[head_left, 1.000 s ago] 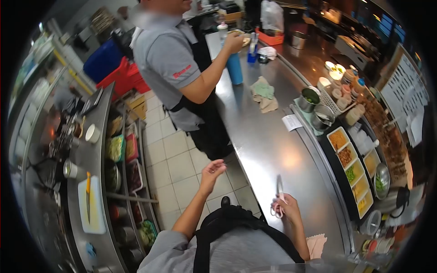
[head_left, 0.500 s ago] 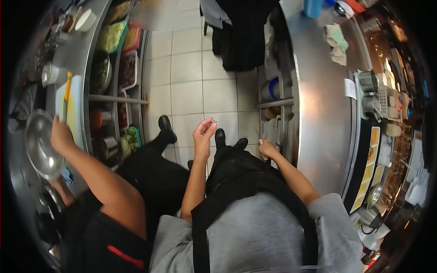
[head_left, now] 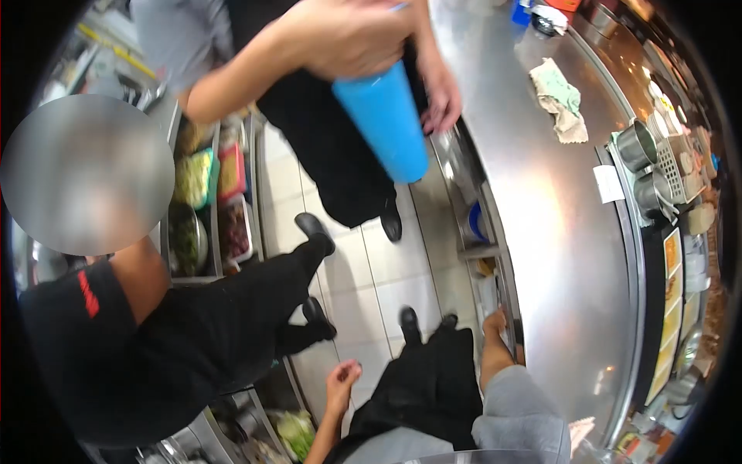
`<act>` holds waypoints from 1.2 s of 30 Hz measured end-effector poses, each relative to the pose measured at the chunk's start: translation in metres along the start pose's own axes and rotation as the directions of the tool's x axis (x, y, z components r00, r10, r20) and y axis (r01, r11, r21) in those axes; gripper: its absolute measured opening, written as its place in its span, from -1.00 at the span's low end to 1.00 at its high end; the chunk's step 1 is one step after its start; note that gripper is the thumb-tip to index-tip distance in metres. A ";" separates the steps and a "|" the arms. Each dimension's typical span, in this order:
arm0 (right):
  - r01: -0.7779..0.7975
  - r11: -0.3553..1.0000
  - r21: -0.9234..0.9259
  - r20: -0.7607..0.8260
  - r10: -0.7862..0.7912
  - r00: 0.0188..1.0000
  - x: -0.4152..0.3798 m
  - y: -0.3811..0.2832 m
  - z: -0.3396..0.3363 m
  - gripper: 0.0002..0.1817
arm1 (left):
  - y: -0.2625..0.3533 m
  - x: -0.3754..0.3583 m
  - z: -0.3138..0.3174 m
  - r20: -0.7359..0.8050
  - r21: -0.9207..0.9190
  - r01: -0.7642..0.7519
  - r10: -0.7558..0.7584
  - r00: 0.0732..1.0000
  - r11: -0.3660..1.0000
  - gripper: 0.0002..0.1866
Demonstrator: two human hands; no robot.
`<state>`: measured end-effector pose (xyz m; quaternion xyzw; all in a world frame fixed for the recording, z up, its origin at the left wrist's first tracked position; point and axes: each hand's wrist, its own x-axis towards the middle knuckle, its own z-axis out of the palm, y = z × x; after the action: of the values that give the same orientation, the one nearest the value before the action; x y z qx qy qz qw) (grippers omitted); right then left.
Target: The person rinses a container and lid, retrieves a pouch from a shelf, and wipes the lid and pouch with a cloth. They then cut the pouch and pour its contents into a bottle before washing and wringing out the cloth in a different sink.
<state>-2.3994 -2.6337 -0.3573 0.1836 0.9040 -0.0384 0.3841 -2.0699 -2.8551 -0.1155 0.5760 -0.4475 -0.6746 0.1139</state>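
Note:
My left hand (head_left: 343, 380) hangs low over the tiled floor, its fingers curled in; whatever is between them, if anything, is too small to make out. At the steel counter's (head_left: 537, 263) lower shelf, my right hand (head_left: 495, 320) is beside light-coloured things (head_left: 486, 292) stored there. Its fingers are small and blurred, so their grip does not show. Ahead of me, another person's hand (head_left: 348, 39) holds a tall blue cup (head_left: 386, 124) over the aisle.
A co-worker in black (head_left: 193, 332) stands close on my left. Shelves there hold a tub of shredded greens (head_left: 193, 178) and a tray of dark red pieces (head_left: 236, 228). A cloth (head_left: 558, 100) and metal pots (head_left: 636, 147) are on the right counter.
The person ahead has come nearer, and the blue cup that stood on the counter is now in their hand. My view has turned; my left hand has dropped lower, its fingers more curled.

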 end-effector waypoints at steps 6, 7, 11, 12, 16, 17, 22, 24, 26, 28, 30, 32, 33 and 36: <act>0.149 0.986 0.068 0.100 -0.156 0.983 -0.032 -0.031 -0.018 -0.62 | 0.014 0.003 0.032 0.160 0.124 -0.004 -0.016 0.987 0.992 -0.72; 0.171 0.983 0.071 0.108 -0.178 0.978 -0.034 -0.034 -0.015 -0.61 | 0.015 0.007 0.039 0.194 0.155 -0.013 -0.017 0.981 0.988 -0.72; 0.242 0.969 0.045 0.129 -0.246 0.961 -0.058 -0.029 -0.001 -0.59 | 0.030 0.010 0.069 0.265 0.215 -0.023 -0.035 0.964 0.976 -0.70; 0.264 0.964 0.030 0.133 -0.265 0.955 -0.067 -0.029 0.004 -0.58 | 0.036 0.008 0.077 0.265 0.200 -0.001 -0.053 0.963 0.980 -0.70; 0.347 0.935 -0.068 0.126 -0.337 0.933 -0.100 -0.022 0.016 -0.55 | 0.060 0.000 0.109 0.387 0.282 -0.131 0.012 0.922 0.950 -0.68; 0.365 0.925 -0.103 0.125 -0.353 0.927 -0.111 -0.023 0.023 -0.54 | 0.065 -0.003 0.116 0.396 0.271 -0.137 0.019 0.918 0.953 -0.68; 0.912 0.350 0.213 0.254 -0.921 0.294 -0.144 -0.023 0.070 -0.51 | 0.110 -0.021 0.184 0.681 0.091 -0.302 0.162 0.714 0.949 -0.71; 0.955 0.224 0.194 0.445 -0.888 0.118 -0.210 -0.025 -0.026 -0.50 | 0.135 -0.032 0.218 0.689 0.047 -0.277 0.170 0.705 0.960 -0.71; 0.922 0.202 0.331 0.438 -0.898 0.040 -0.252 -0.009 -0.136 -0.51 | 0.158 -0.039 0.251 0.740 -0.021 -0.408 0.289 0.608 0.913 -0.72; 0.733 0.289 0.616 0.429 -0.903 -0.004 -0.251 0.002 -0.193 -0.55 | 0.174 -0.047 0.280 0.732 -0.054 -0.428 0.327 0.597 0.902 -0.72; 0.419 0.403 0.814 0.394 -0.912 0.112 -0.241 0.026 -0.245 -0.63 | 0.186 -0.054 0.307 0.735 -0.067 -0.430 0.337 0.589 0.900 -0.72; 0.347 0.285 0.893 0.153 -0.920 0.362 -0.200 0.043 -0.247 -0.68 | 0.191 -0.057 0.332 0.733 -0.104 -0.531 0.426 0.530 0.841 -0.72; 0.511 0.197 0.836 -0.101 -0.862 0.497 -0.187 0.050 -0.244 -0.76 | 0.193 -0.062 0.344 0.713 -0.085 -0.538 0.428 0.555 0.839 -0.72; 0.496 -0.093 0.863 -0.434 -0.638 0.636 -0.200 0.060 -0.246 -0.89 | 0.176 -0.053 0.383 0.669 -0.181 -0.560 0.519 0.532 0.808 -0.70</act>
<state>-2.4176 -2.5862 -0.0388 -0.0281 0.6384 -0.7472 0.1827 -2.4537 -2.7397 0.0250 0.1176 -0.6302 -0.7573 0.1249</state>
